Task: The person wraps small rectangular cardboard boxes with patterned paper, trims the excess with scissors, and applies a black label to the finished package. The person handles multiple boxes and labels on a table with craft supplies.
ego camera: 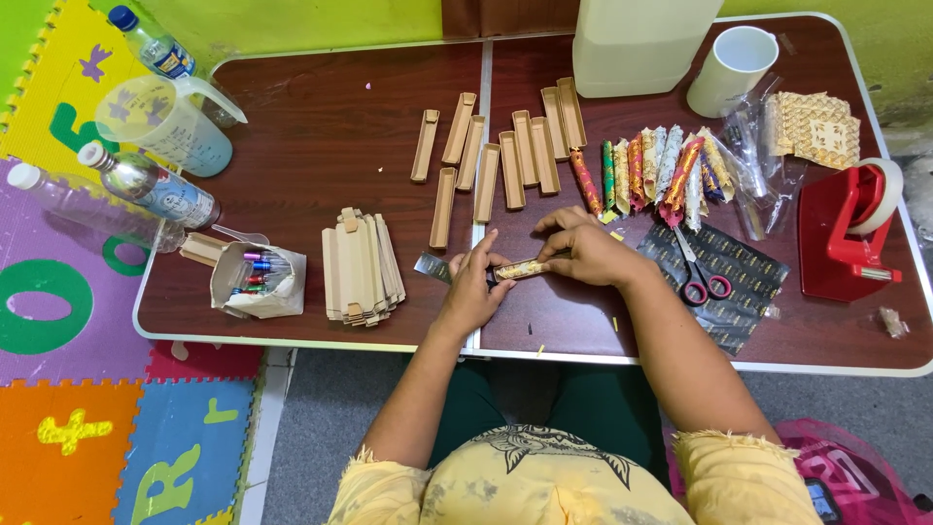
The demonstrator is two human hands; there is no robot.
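Left hand and right hand pinched a small patterned-paper roll between their fingers above the counter; wrapped rolls lay just beyond; scissors beside right hand.

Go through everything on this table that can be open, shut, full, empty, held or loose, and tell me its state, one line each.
Small wrapped stick: held between left hand and right hand.
Scissors: lying shut on black patterned sheet.
Tan trays: lying open, empty.
Wrapped sticks: finished, lying in a row.
Flat tan sleeves: stacked.
White cup: upright; contents not visible.
Bottle: capped, lying down.
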